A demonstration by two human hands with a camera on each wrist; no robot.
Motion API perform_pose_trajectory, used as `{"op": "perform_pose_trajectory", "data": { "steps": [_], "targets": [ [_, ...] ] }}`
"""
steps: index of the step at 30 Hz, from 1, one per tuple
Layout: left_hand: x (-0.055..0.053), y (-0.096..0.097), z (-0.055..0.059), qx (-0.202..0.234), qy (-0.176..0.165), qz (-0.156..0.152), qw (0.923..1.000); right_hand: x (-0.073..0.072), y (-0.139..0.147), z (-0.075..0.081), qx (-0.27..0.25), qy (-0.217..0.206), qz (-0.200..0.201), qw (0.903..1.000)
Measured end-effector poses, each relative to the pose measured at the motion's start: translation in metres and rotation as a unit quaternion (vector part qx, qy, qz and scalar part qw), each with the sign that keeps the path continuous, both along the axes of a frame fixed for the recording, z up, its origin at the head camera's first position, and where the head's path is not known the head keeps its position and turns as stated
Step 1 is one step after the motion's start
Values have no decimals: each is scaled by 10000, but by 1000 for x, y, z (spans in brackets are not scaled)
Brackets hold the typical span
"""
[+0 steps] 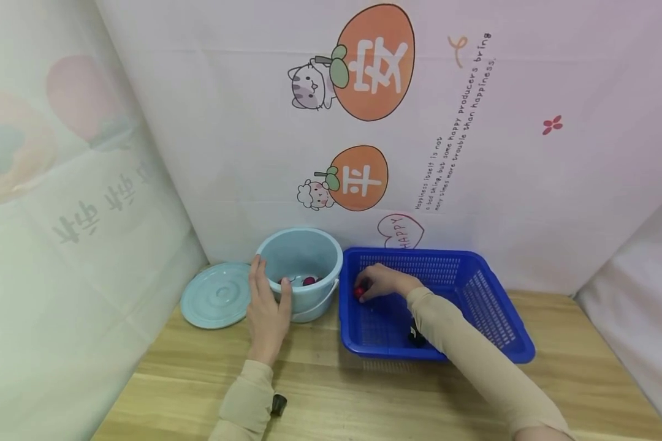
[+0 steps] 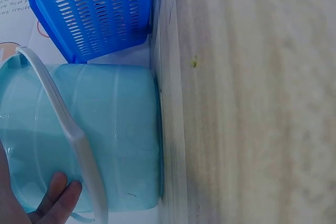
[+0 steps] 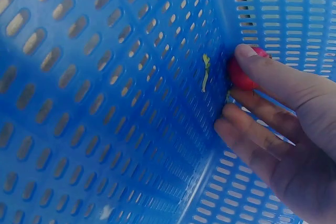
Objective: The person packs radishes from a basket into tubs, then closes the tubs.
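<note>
Inside the blue perforated basket [image 1: 383,327], my right hand [image 1: 382,282] pinches a small round red radish [image 3: 240,74] between thumb and fingers, near the basket's left end. Left of the basket stands a light blue bucket [image 1: 311,301], upright and uncovered, with a few red radishes [image 1: 309,281] visible at its bottom. My left hand [image 1: 268,315] rests against the bucket's outer left and front side, its fingers fairly straight. In the left wrist view, fingertips touch the bucket wall beside the pale handle [image 2: 79,140], which hangs down.
A round light blue lid [image 1: 220,295] lies on the wooden table [image 1: 331,392] left of the bucket. A small green stem scrap [image 3: 205,72] clings to the basket's inside. Printed white cloth [image 1: 243,153] hangs close behind the bucket and basket.
</note>
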State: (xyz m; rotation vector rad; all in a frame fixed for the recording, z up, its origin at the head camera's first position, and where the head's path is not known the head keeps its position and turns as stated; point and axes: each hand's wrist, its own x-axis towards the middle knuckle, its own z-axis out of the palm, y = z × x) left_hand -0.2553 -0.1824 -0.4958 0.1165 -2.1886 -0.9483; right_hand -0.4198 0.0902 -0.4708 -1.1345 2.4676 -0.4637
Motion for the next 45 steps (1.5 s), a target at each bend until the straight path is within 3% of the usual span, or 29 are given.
{"op": "perform_pose_trajectory", "data": {
  "steps": [11,24,28,30,32,34,36,38,42,44,45],
  "targets": [
    [-4,4,-1,0,-95,-26,10000,-5,4,-1,-54,-23,-3,10000],
    [-4,6,-1,32,49,107,9999,-8,3,3,-141,-62,82,9998],
    [-3,5,-3,12,51,153,9999,-10,8,12,-545,-176,142,9983],
    [-3,5,-4,6,52,149,9999,-12,14,20,-989,-468,64,9940],
    [-2,6,-4,23,62,137,9999,-13,22,31,-1544,-938,-127,9835],
    [-2,6,-5,28,62,147,9999,-13,31,41,-2234,-1526,-315,9622],
    [-1,6,-6,27,51,165,9998,-11,39,53,-3083,-2182,-501,9246],
    [-1,6,-6,20,58,183,9998,-9,47,63,-4097,-2763,-415,8684],
    [-2,7,-6,8,36,179,9998,-7,64,79,-5741,-3525,312,7384],
    [-2,7,-6,5,28,172,9998,-7,72,82,-6100,-3750,579,6957],
    [-2,7,-6,5,29,171,9998,-8,75,83,-6184,-3816,648,6839]
  ]
}}
